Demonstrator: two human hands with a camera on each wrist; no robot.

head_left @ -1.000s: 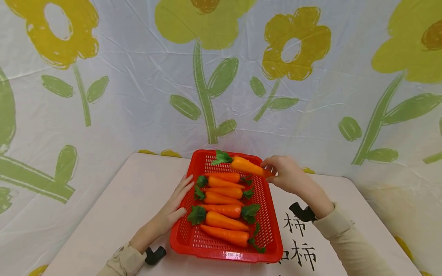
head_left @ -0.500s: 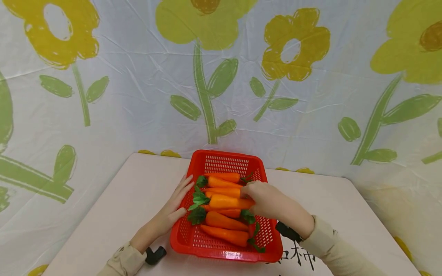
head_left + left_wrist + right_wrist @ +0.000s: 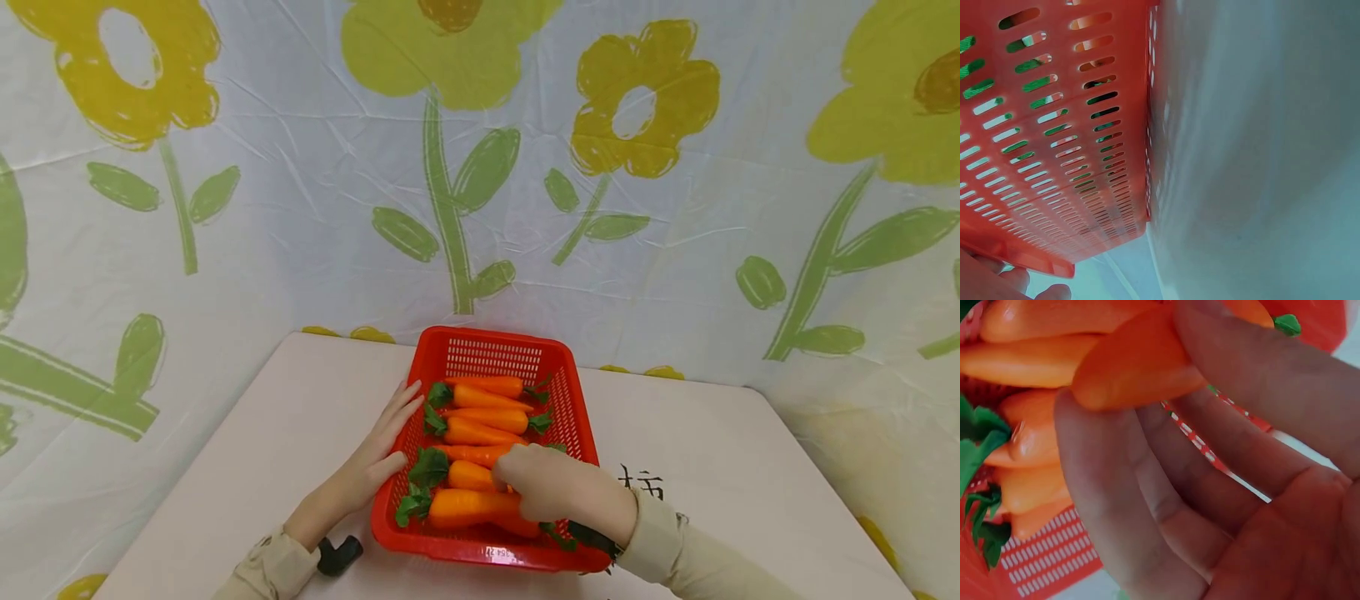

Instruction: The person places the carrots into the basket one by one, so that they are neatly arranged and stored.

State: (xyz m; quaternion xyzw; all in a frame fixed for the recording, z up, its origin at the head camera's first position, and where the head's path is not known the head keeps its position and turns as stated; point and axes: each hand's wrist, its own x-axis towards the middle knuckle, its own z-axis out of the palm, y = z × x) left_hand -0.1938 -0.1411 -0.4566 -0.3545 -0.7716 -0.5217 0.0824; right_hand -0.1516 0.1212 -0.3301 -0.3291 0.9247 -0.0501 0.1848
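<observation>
In the head view a red perforated basket (image 3: 393, 537) holds several orange carrots with green tops, laid crosswise in a column. My right hand (image 3: 558, 487) is over the near part of the basket and pinches one carrot (image 3: 461, 508) by its tapered end, leaves to the left. The right wrist view shows that carrot (image 3: 1135, 362) between thumb and fingertips, other carrots (image 3: 1029, 359) beyond it. My left hand (image 3: 371, 458) rests along the basket's left rim with fingers extended. In the left wrist view its fingertips (image 3: 1054, 292) show beside the basket's side wall (image 3: 1054, 156).
The basket stands on a pale table (image 3: 292, 400) with black written characters (image 3: 641, 482) to its right. Behind hangs a cloth (image 3: 315, 208) printed with yellow flowers. The basket's far end (image 3: 495, 342) shows bare perforated wall.
My right hand has brought the held carrot from above the basket's far right corner down and toward the near end, over the other carrots. The left hand has stayed on the rim.
</observation>
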